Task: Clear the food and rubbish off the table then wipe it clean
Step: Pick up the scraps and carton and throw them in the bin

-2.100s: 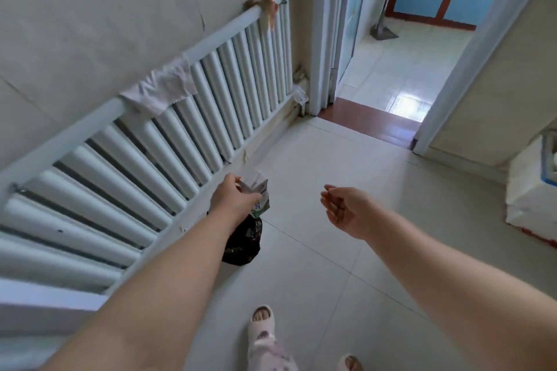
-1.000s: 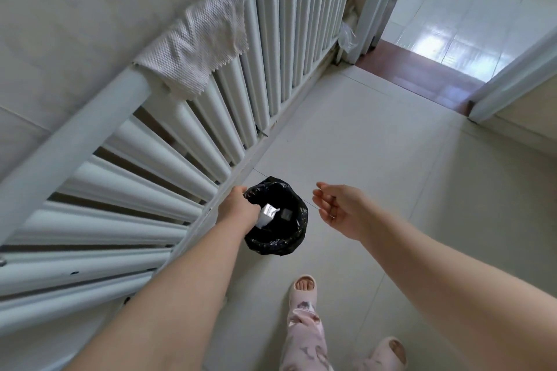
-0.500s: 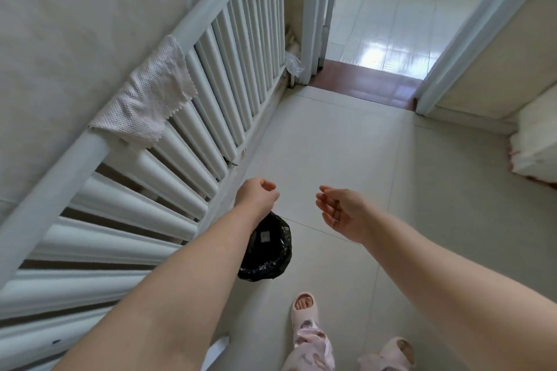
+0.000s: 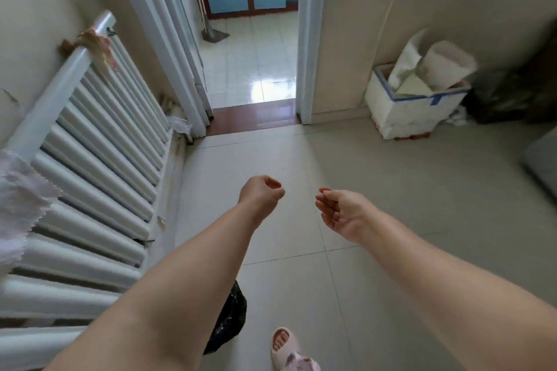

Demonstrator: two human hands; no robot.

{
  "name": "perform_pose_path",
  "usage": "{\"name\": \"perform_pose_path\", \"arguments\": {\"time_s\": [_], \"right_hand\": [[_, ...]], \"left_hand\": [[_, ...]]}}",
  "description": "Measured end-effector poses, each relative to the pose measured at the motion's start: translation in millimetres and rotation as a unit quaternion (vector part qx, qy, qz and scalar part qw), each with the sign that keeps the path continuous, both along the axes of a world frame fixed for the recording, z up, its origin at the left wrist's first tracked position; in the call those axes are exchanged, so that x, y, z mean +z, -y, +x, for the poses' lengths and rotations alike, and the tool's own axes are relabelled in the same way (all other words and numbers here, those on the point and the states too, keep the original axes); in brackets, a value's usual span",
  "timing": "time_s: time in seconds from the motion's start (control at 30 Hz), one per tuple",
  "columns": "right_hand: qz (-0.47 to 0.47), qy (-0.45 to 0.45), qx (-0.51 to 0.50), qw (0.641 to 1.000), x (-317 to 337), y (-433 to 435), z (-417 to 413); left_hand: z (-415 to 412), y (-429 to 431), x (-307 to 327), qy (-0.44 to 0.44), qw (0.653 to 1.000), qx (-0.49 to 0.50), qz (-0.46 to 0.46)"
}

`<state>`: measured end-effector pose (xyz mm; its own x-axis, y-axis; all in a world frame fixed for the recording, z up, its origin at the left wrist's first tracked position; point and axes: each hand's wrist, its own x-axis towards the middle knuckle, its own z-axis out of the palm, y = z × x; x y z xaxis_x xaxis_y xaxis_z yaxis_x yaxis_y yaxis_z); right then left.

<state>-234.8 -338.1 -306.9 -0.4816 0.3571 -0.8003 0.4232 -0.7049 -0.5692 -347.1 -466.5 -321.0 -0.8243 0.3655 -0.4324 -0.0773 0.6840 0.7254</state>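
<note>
A black rubbish bag stands on the floor by the radiator, mostly hidden under my left forearm. My left hand hovers over the floor tiles ahead of the bag, fingers curled into a loose fist with nothing in it. My right hand is beside it, palm turned inward, fingers relaxed and empty. A white woven cloth hangs over the radiator's top rail at the left edge. No table is in view.
A white radiator runs along the left wall, a brownish rag tied on its far end. An open doorway lies ahead. A white foam box with paper rolls stands by the right wall. My slippered foot is below.
My left hand dropped the wrappers into the black bag, then lifted away empty. The view has swung up and forward, so the bag now lies under my forearm. The right hand stayed empty.
</note>
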Motion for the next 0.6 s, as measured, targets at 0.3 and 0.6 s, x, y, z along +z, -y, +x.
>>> {"name": "perform_pose_path", "arguments": {"time_s": [0.3, 0.6], "right_hand": [[0.033, -0.055, -0.198, 0.978, 31.0, -103.5, 164.2], [0.079, -0.074, -0.378, 0.919, 59.7, -161.0, 384.6]], "left_hand": [[120.5, -140.9, 53.1, -0.044, 0.984, -0.173, 0.025], [318.5, -252.0, 80.3, -0.071, 0.927, -0.365, 0.043]]}}
